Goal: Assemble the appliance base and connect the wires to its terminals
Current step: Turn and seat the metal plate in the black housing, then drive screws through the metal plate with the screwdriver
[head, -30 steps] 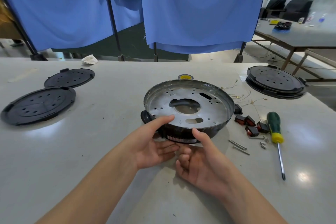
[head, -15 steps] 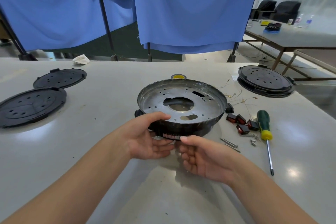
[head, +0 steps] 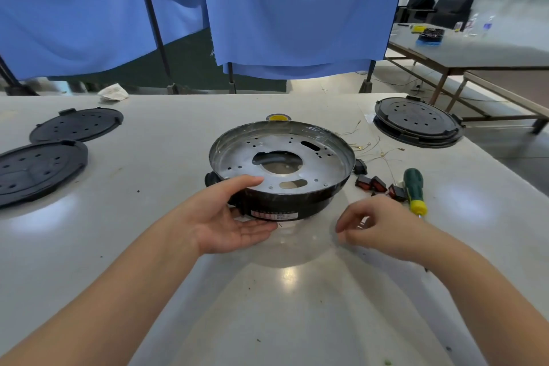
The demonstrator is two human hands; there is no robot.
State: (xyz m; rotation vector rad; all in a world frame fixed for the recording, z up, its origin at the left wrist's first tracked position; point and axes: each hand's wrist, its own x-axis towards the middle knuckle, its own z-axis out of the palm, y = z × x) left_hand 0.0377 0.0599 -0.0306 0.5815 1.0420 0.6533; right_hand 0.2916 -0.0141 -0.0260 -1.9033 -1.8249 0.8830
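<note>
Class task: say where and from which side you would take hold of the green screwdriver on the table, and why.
Grip the screwdriver by its thick green handle, coming from above or the right. It lies flat, handle away from the person, thin shaft toward them. The red switches crowd its left side; the right side is free.

It looked like a workshop or assembly hall: a wide grey bench (head: 89, 246) carried loose black covers (head: 38, 169), a screwdriver (head: 414, 190) and thin wires (head: 374, 148), with blue curtains (head: 297, 9) on stands behind and another worktable (head: 475, 52) beyond.
</note>
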